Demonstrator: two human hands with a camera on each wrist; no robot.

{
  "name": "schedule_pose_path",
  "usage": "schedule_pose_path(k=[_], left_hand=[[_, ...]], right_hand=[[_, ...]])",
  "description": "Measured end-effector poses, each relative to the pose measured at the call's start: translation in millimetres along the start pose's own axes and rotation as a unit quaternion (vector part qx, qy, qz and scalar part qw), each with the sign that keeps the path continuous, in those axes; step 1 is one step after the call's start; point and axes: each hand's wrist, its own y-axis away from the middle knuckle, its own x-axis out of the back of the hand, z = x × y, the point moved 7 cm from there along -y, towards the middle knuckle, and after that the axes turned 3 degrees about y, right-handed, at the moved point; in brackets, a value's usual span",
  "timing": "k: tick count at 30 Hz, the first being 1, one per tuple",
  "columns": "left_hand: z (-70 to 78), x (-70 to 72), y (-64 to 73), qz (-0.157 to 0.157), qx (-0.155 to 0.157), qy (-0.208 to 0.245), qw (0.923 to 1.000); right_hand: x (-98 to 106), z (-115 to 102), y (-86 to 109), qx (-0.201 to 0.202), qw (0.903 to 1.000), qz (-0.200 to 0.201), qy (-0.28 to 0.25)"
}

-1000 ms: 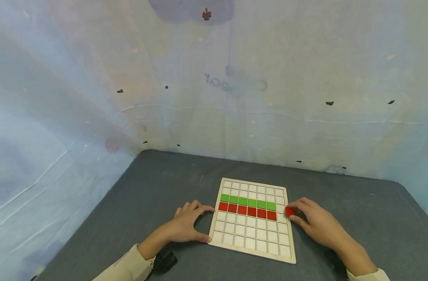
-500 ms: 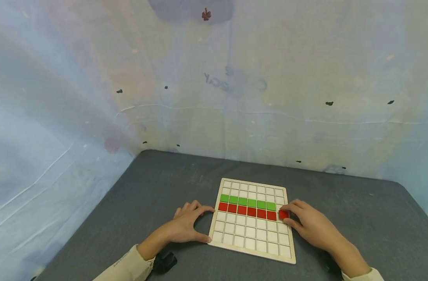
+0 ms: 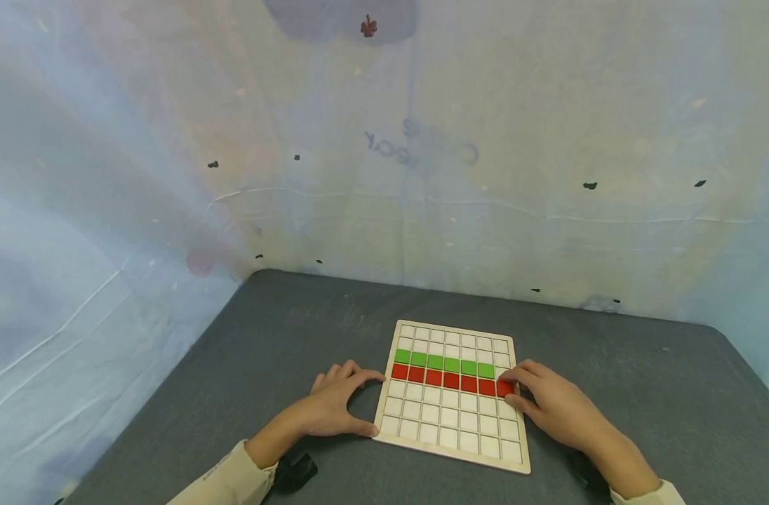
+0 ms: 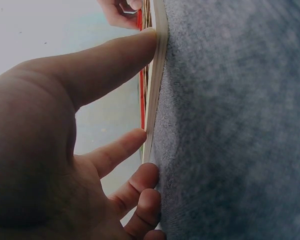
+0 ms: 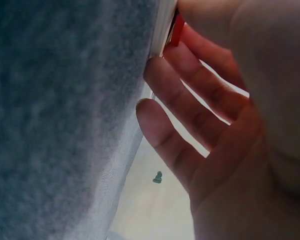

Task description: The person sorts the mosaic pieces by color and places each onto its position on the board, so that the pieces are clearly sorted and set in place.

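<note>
A square wooden grid board [image 3: 452, 455] lies on the table, with a row of green tiles [image 3: 452, 365] and, just below it, a row of red tiles [image 3: 450, 380]. At the right end of the red row, my right hand [image 3: 558, 403] pinches a red tile [image 3: 504, 388] between thumb and fingers, over the last square. That red tile [image 5: 177, 30] shows partly at the fingertips in the right wrist view. My left hand [image 3: 334, 405] is spread, its thumb and index fingertips against the board's left edge; the left wrist view shows the thumb on the board's side [image 4: 159, 65].
Dark grey cloth covers the table [image 3: 321, 315]. A pale printed curtain [image 3: 454, 224] hangs behind the table and along its left side. Black straps [image 3: 295, 471] sit at the wrists, beside beige sleeves [image 3: 229, 477].
My right hand has moved left with the red tile, from beside the board's right edge to the last square of the red row. The left hand and the board have stayed put.
</note>
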Motion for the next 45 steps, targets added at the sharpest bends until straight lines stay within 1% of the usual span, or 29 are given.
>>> schedule_pose_path(k=[4, 17, 29, 45], left_hand=[[0.7, -0.1, -0.4, 0.001, -0.003, 0.0, 1.0], [1.3, -0.7, -0.5, -0.001, 0.002, -0.002, 1.0], [1.0, 0.2, -1.3, 0.001, -0.005, 0.004, 1.0], [1.9, 1.0, -1.8, -0.004, -0.002, 0.005, 1.0]], right_hand=[[0.6, -1.2, 0.2, 0.002, 1.0, 0.002, -0.002], [-1.6, -0.4, 2.3, 0.014, 0.9997, 0.012, -0.014], [-1.4, -1.3, 1.4, 0.013, 0.9998, 0.008, -0.012], [-2.0, 0.3, 1.7, 0.014, 0.9998, 0.009, -0.015]])
